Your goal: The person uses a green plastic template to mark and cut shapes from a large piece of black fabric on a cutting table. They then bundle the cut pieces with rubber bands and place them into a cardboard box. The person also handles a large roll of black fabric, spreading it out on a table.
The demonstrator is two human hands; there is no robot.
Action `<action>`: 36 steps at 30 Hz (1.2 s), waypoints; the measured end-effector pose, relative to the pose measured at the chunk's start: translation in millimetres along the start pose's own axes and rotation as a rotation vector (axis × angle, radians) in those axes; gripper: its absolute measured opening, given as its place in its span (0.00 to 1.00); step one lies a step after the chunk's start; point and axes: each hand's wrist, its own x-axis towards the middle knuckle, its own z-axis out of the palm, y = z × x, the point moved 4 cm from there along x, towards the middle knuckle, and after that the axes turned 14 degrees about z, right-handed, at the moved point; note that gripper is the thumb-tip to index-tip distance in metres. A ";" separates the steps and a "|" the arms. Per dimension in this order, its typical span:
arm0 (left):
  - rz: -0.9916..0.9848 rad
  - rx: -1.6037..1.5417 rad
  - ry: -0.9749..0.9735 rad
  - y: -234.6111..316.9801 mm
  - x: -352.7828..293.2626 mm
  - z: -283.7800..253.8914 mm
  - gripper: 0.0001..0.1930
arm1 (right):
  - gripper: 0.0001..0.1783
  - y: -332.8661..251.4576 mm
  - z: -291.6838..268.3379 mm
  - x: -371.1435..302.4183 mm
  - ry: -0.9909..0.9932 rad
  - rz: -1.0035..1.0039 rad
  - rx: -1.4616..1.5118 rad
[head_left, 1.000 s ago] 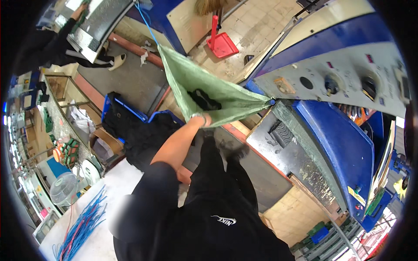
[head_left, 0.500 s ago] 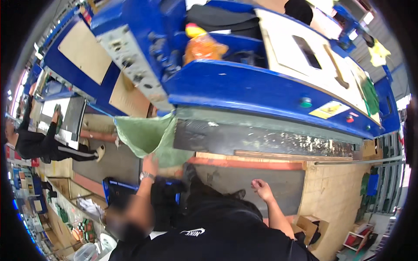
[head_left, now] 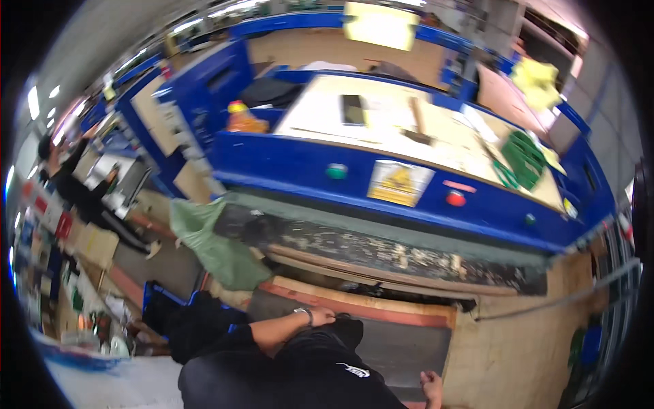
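Observation:
My left hand (head_left: 321, 316), a band on its wrist, is drawn in front of my body above the dark floor mat (head_left: 402, 347). Its fingers look curled together, and nothing shows in them. Low on the right, my right hand (head_left: 430, 386) hangs with bent fingers and holds nothing visible. Left of my left hand, a green sack (head_left: 231, 255) hangs from the machine's side, touched by neither hand. Beyond both hands stands a blue machine (head_left: 286, 153) with a pale work board (head_left: 320, 112). On the board lie a hammer (head_left: 417, 123), a phone-like dark rectangle (head_left: 352, 109) and green-handled scissors (head_left: 504, 174).
A worn dark ledge (head_left: 327, 235) runs below the machine's front. Green and red buttons (head_left: 456, 198) sit on that front. Black cloth lies in a blue crate (head_left: 153, 300) at my left. Another person (head_left: 88, 198) stands at a far-left table. A metal rail (head_left: 565, 293) crosses the right.
My left hand has left the green sack's rim and come right, in front of my body. My right hand has dropped lower. The view has swung to the right and shows more of the board.

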 end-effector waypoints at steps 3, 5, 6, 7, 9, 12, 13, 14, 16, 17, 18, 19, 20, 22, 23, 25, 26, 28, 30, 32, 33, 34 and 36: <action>-0.111 0.151 -0.143 34.6 33.4 0.6 0.22 | 0.11 34.2 -42.2 18.4 0.061 0.148 0.500; -0.147 0.364 -0.164 38.0 85.2 2.9 0.21 | 0.11 89.6 -57.2 31.3 0.170 0.317 0.598; -0.081 0.407 -0.212 61.3 126.8 8.5 0.20 | 0.12 149.8 -56.7 31.8 0.217 0.341 0.565; -0.001 0.439 -0.260 92.7 172.0 23.2 0.19 | 0.14 212.6 -53.9 28.4 0.273 0.370 0.525; 0.073 0.318 -0.319 131.0 239.5 51.0 0.18 | 0.17 248.4 -43.4 -10.9 0.286 0.308 0.489; 0.149 0.311 -0.372 237.4 326.8 102.3 0.21 | 0.15 238.9 -32.6 -105.3 0.214 0.918 0.845; 0.244 0.334 -0.531 311.7 354.0 138.7 0.15 | 0.13 323.3 25.2 -161.7 0.231 0.972 0.997; 0.289 0.213 -0.680 320.5 379.2 197.9 0.19 | 0.11 408.2 52.1 -245.3 0.252 1.068 1.093; 0.439 -0.087 -0.598 377.8 450.2 243.2 0.19 | 0.12 387.9 86.9 -228.9 0.202 1.178 1.088; 0.427 -0.178 -0.616 421.0 485.7 238.7 0.19 | 0.13 342.7 70.3 -174.6 0.154 1.180 1.054; 0.408 -0.236 -0.677 461.3 505.9 251.0 0.19 | 0.13 322.9 53.8 -160.3 0.149 1.192 1.078; 0.399 -0.213 -0.658 483.6 526.4 249.4 0.19 | 0.14 321.3 41.7 -132.7 0.118 1.157 1.083; 0.403 -0.223 -0.713 501.2 549.7 277.1 0.19 | 0.15 306.6 21.9 -128.6 0.152 1.172 1.116; 0.302 -0.265 -0.641 513.2 588.5 302.7 0.18 | 0.16 313.0 -30.1 -97.6 0.212 1.131 1.116; 0.346 -0.273 -0.636 481.1 618.9 316.9 0.16 | 0.17 320.0 -53.9 -71.3 0.210 1.086 1.123; 0.446 -0.108 -0.520 460.5 647.3 328.0 0.09 | 0.18 338.7 -82.7 -11.6 0.229 0.996 1.193; 0.376 -0.075 -0.569 452.7 667.6 361.9 0.09 | 0.19 347.2 -107.1 3.6 0.310 0.982 1.252; -0.004 -0.137 -0.582 425.4 682.3 363.1 0.11 | 0.20 383.5 -169.6 72.7 0.441 0.838 1.389; -0.345 -0.286 -0.620 415.9 689.7 386.1 0.14 | 0.26 406.2 -291.7 96.8 0.648 0.616 1.365; -0.415 -0.284 -0.671 443.8 716.4 429.4 0.11 | 0.22 460.8 -392.4 113.6 0.839 0.639 0.970; -0.416 -0.268 -0.654 459.5 735.8 440.6 0.07 | 0.21 466.2 -451.5 125.2 0.795 0.678 0.898; -0.437 -0.255 -0.648 469.7 752.2 457.3 0.06 | 0.22 452.1 -512.7 132.7 0.754 0.672 1.073; -0.283 -0.331 -0.554 463.5 811.2 510.2 0.07 | 0.24 466.9 -593.5 163.8 0.805 0.660 0.942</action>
